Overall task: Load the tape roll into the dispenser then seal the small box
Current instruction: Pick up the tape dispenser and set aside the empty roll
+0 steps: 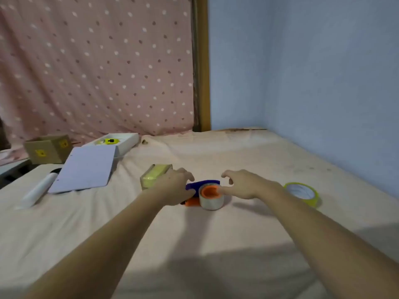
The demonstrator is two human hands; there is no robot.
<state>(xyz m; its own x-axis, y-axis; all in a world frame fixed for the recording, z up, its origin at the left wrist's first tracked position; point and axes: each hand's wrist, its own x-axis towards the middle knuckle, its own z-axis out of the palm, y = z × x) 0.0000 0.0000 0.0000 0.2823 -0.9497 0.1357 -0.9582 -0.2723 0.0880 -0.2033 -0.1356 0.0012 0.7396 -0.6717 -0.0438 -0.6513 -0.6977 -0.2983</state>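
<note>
A blue and orange tape dispenser [203, 184] lies on the cloth-covered surface in the middle. A clear tape roll [212, 201] sits around its orange hub. My left hand [176, 186] rests on the dispenser's left side, thumb against the blue body, covering part of it. My right hand [244, 184] hovers at the roll's right, fingers spread and curled, thumb touching the hub's edge. A second roll with a yellow-green rim [302, 193] lies flat to the right. A small clear box with yellow contents [154, 175] stands just left of my left hand.
At the back left are a brown cardboard box [48, 148], an open white box [123, 142] with a yellow item inside, a white lid or sheet [86, 167] and a white tube [38, 190]. A blue wall [323, 83] borders the right side.
</note>
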